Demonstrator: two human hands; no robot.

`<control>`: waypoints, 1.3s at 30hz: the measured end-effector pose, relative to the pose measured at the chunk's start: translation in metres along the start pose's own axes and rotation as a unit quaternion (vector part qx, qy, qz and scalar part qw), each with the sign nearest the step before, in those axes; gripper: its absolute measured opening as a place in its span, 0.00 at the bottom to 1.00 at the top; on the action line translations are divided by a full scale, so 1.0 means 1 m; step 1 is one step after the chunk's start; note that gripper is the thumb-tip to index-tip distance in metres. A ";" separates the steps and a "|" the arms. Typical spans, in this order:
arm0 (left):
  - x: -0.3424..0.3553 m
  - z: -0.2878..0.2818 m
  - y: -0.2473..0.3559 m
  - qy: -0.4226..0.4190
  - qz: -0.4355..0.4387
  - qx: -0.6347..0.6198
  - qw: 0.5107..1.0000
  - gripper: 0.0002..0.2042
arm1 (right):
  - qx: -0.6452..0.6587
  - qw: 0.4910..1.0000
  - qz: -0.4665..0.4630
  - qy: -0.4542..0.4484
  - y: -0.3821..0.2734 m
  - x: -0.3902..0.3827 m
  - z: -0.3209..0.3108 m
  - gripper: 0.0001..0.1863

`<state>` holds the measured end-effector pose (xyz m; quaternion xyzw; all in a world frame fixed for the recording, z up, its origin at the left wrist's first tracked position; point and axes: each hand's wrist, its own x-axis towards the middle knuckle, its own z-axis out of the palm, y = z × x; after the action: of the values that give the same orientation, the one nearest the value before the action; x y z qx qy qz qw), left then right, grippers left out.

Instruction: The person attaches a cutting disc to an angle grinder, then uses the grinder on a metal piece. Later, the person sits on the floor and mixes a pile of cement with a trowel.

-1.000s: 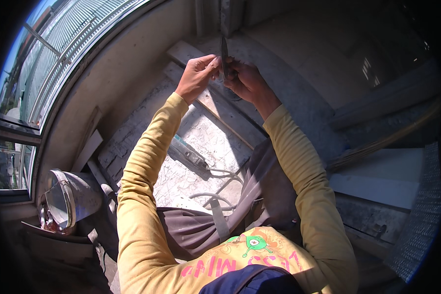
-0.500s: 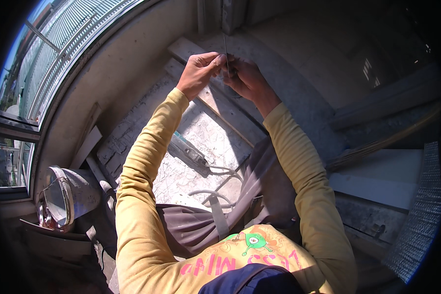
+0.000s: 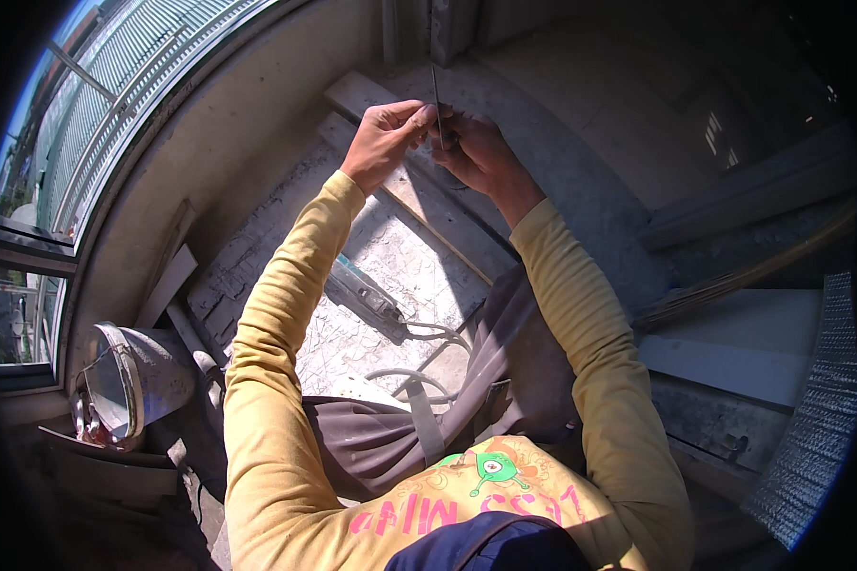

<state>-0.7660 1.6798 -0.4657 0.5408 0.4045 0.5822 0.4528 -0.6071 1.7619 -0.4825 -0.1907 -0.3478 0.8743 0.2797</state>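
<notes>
Two planks are lying beneath and beyond the hands, the nearer plank [image 3: 452,228] running diagonally across a dusty white surface [image 3: 338,347]. A corded power tool [image 3: 367,300] with a teal end is resting on that surface, and its grey cable [image 3: 438,332] is looping between the tool and the dark trousers [image 3: 367,443]. On the right, a bundle of long fibres [image 3: 747,271], a white panel [image 3: 733,347] and a silvery textured sheet [image 3: 809,409] are lying well apart from the hands. A thin disc [image 3: 436,88] is standing nearly edge-on between the hands, above the planks. The left hand [image 3: 386,143] is pinching near the disc with thumb and fingers; whether it is touching the disc is not clear. The right hand [image 3: 478,152] is gripping the disc with curled fingers, which are partly hiding it.

Compared with one second ago, the disc is now presenting a thin line instead of a narrow dark face, while both hands are keeping nearly the same position. A bucket [image 3: 167,376] is standing at left, its open mouth showing a whitish interior; its contents are not distinguishable.
</notes>
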 end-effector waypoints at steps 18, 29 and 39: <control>-0.001 0.001 -0.001 0.013 0.000 0.005 1.000 0.16 | 0.001 1.000 -0.001 0.000 0.002 0.003 -0.002 0.11; -0.001 0.000 0.001 0.006 -0.007 0.004 1.000 0.16 | -0.005 1.000 -0.003 -0.027 0.002 0.004 -0.006 0.11; -0.001 0.000 0.000 0.003 0.001 0.001 1.000 0.16 | -0.010 1.000 -0.006 -0.012 0.004 0.006 -0.006 0.11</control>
<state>-0.7660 1.6788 -0.4660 0.5397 0.4059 0.5839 0.4506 -0.6097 1.7660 -0.4899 -0.1813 -0.3612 0.8713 0.2784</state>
